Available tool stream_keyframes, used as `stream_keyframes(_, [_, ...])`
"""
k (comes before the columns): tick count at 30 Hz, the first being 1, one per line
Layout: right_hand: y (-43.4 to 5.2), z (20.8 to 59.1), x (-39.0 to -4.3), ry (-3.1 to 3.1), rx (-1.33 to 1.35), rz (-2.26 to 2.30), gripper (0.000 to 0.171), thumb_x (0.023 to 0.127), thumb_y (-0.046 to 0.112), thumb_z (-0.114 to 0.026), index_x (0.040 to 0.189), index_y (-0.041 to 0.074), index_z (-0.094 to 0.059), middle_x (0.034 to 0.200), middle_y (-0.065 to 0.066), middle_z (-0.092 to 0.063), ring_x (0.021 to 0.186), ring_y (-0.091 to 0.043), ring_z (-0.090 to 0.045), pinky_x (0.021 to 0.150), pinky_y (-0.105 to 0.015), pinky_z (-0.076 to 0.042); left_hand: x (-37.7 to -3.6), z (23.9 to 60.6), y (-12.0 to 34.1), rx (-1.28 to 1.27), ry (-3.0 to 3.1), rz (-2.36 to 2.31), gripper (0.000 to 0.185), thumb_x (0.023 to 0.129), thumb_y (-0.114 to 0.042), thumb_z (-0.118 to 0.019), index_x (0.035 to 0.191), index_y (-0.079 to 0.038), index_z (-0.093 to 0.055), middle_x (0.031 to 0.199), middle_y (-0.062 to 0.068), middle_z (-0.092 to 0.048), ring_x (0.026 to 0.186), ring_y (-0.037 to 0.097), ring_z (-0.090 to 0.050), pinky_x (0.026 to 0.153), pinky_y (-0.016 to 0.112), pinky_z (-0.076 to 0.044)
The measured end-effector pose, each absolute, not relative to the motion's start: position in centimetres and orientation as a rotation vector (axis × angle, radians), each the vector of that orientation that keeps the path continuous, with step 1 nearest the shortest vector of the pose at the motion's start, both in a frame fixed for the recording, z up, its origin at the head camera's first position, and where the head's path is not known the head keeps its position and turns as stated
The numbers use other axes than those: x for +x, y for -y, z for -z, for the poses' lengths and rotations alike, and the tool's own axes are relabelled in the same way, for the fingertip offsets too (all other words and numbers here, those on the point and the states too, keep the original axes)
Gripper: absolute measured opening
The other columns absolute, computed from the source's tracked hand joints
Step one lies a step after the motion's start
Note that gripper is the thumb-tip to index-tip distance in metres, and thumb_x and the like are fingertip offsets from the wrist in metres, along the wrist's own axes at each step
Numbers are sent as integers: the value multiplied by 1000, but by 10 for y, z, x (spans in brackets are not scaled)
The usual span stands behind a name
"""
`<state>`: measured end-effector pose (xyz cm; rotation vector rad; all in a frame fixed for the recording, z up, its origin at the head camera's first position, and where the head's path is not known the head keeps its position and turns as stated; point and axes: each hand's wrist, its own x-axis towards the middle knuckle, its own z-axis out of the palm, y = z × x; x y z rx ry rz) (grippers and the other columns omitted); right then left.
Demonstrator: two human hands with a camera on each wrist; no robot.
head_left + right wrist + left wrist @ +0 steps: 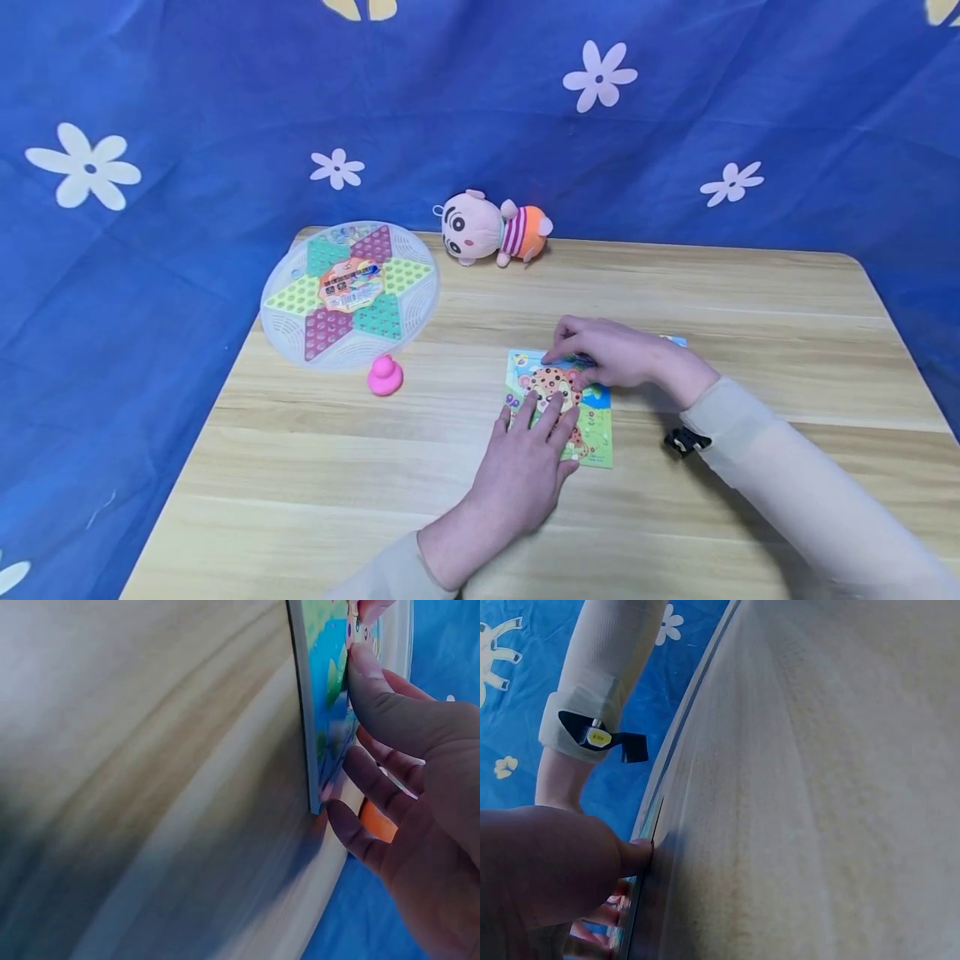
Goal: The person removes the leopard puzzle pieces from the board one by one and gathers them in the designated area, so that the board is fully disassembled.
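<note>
A leopard picture board (pixel 597 429), thin and brightly coloured, lies on the wooden table; it looks like a child's puzzle. My left hand (pixel 522 475) rests on its lower part with fingers spread over the leopard, its thumb at the near edge. In the left wrist view that thumb (pixel 636 857) lies along the board's edge. My right hand (pixel 611 352) is over the top of the board, fingers bent down to the picture. In the right wrist view its thumb (pixel 367 664) presses the picture face and the other fingers are loosely bent near the far edge.
A Chinese checkers board (pixel 352 296) lies at the back left, with a pink rubber duck (pixel 386 377) in front of it. A plush doll (pixel 491 229) lies at the back edge against the blue flowered cloth (pixel 480 100). Behind my right wrist a small blue-edged item (pixel 678 341) shows partly.
</note>
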<state>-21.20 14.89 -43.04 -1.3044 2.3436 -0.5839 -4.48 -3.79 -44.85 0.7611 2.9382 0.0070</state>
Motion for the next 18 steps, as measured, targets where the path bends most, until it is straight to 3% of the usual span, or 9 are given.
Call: stream_keyframes(18, [-134,427,-219,-2229,-1144,592,47,79,16,-83,119,25,-59,117,4,-49,105,-14,-51,96,-34,-44,-45,446,37,745,-2919,-1,66,99,-57,-40,156,-26,-28,161,1,-24,144,33,-25,109,59,-30])
